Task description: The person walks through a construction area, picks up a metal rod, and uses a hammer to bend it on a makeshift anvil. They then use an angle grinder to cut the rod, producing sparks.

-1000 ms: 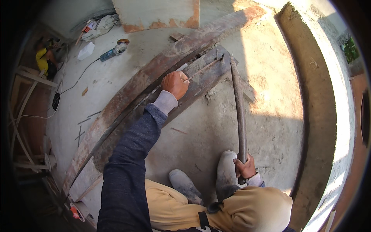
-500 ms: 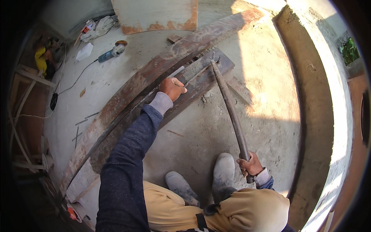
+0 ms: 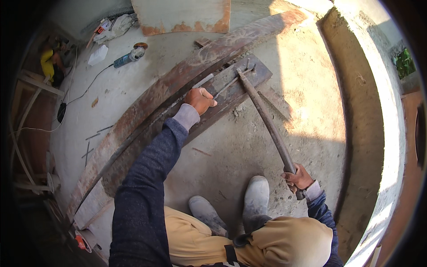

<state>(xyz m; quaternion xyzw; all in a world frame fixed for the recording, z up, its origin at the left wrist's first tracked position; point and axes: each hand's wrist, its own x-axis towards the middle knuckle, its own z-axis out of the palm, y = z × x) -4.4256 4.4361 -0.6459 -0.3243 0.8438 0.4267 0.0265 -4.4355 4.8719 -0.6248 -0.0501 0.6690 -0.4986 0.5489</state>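
Note:
My left hand (image 3: pixel 201 100) is closed around a thin metal rod (image 3: pixel 227 86), pressing it down on a dark plank (image 3: pixel 255 84). The rod runs from my fingers to upright metal pegs (image 3: pixel 254 67) near the plank's far end. Down by my right boot, my right hand (image 3: pixel 299 178) grips the lower end of a long metal bending bar (image 3: pixel 267 118). The bar's upper tip meets the rod beside the pegs. Just beyond my left hand lies a short pale stick (image 3: pixel 203 80); what it belongs to cannot be made out.
A long curved rusty beam (image 3: pixel 164 86) lies behind the plank. On the concrete floor at far left are an angle grinder (image 3: pixel 130 57) with its cord and several short rods (image 3: pixel 87 149). A person (image 3: pixel 50 64) in yellow is farther left. A low concrete wall (image 3: pixel 362 111) borders the right.
My right hand has swung the bar's lower end to the right and slightly away from me. The bar's tip has shifted a little left. My left hand stays nearly in place.

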